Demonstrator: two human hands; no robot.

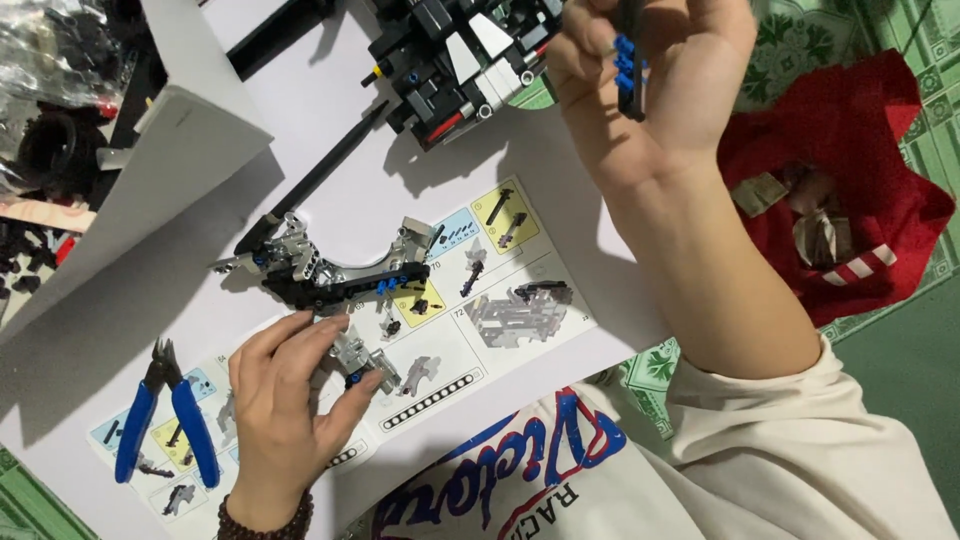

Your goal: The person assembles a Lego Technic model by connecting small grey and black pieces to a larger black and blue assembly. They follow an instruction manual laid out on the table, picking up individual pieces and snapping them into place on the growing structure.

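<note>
— The grip first: what is each hand doing?

— The left hand (285,400) pinches a small grey brick piece (355,358) between thumb and fingertips, pressing it down onto the open instruction booklet (520,260). The right hand (645,80) is raised near the far edge of the white sheet (330,100), fingers clenched around a slim black part with blue pins (628,65).

— Where does that grey piece sit?

— Near the front edge of the sheet, just below a curved black and grey assembly (330,270) that lies across the booklet's pages. They look very close; I cannot tell whether they touch.

— Anything else near the left hand?

— Blue-handled cutters (165,420) lie just beside it, toward the left front corner, jaws pointing away from the person. A beaded bracelet (262,522) circles that wrist.

— And by the right hand?

— A bigger black, white and grey brick model (460,60) stands at the far edge, just beside the raised hand. A long black rod (325,175) runs diagonally from it toward the curved assembly. Off the sheet's right side lies a red cloth (850,140) on a green patterned mat (900,40). At the far left corner, clear bags of dark parts (60,90) sit behind a folded white card (170,150).
</note>
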